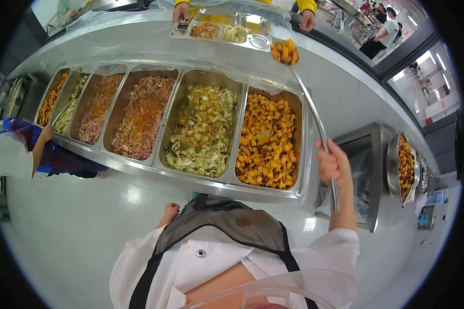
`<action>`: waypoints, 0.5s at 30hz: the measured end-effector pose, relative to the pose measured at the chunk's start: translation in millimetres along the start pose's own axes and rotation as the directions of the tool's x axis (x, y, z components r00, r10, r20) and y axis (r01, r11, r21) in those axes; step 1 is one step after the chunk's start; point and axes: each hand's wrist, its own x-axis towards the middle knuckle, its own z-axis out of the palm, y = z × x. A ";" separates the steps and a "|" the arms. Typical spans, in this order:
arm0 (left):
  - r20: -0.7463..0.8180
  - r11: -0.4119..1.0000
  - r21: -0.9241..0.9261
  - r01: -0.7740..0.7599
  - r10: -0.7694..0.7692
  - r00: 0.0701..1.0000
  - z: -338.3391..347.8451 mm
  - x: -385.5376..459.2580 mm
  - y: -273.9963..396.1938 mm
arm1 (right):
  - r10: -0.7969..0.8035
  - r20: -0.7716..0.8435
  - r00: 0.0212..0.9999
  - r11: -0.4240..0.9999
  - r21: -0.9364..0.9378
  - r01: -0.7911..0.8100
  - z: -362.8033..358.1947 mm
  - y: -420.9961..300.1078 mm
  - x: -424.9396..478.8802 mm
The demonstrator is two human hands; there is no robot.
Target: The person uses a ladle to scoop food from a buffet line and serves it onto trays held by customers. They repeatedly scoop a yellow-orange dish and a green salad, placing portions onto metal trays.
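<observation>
My right hand [331,162] is closed around the long handle of a metal serving ladle [311,101]. Its bowl, heaped with orange diced food [285,51], is by the lower right corner of a metal compartment tray [232,17]. Two of the tray's compartments hold a reddish shredded dish [205,29] and chopped cabbage [234,33]. Nearest me is a steel pan of the same orange diced food [268,139], beside a pan of chopped cabbage [203,129]. My left hand [171,210] hangs low by my apron, its fingers curled, with nothing visible in it.
Across the counter [332,77], a person in yellow sleeves has one hand [181,12] at the tray and the other [307,20] beyond its right side. More food pans [142,116] run left, where a co-worker [13,150] holds a utensil. A metal bowl [392,166] stands right.
</observation>
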 end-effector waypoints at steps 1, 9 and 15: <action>0.002 1.000 -0.015 0.013 -0.013 1.000 -1.1 -1.9 2.6 | 0.009 0.025 1.000 1.000 0.001 -0.009 13.8 -10.9 16.1; -0.054 0.983 -0.122 0.134 -0.142 0.988 -10.6 -29.6 -21.4 | -0.313 -0.162 0.936 0.693 -0.712 0.108 43.0 -65.0 182.1; -0.147 0.967 -0.023 0.255 -0.256 0.955 -6.8 -49.5 -74.4 | -0.741 0.010 0.671 -0.261 -0.925 -0.275 10.4 -65.2 242.6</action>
